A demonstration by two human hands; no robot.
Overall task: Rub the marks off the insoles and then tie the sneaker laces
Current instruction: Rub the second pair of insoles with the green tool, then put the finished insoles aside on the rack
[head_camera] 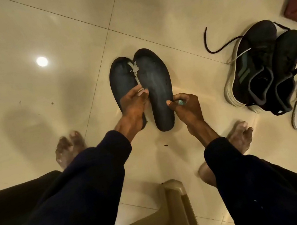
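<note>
On the tiled floor, 2 black sneakers sit well right of the 2 insoles, which are side by side with grey scuffs at their meeting edges. The left grip pinches them at that seam. The right grip, touching the right insole's outer edge, pinches a small teal eraser. Best rubbed in short, firm strokes toward the scuffs.

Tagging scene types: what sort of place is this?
Likely a room in a home: glossy tiled floor, black sneakers lying loose on it, a plastic chair, and a bare foot.
</note>
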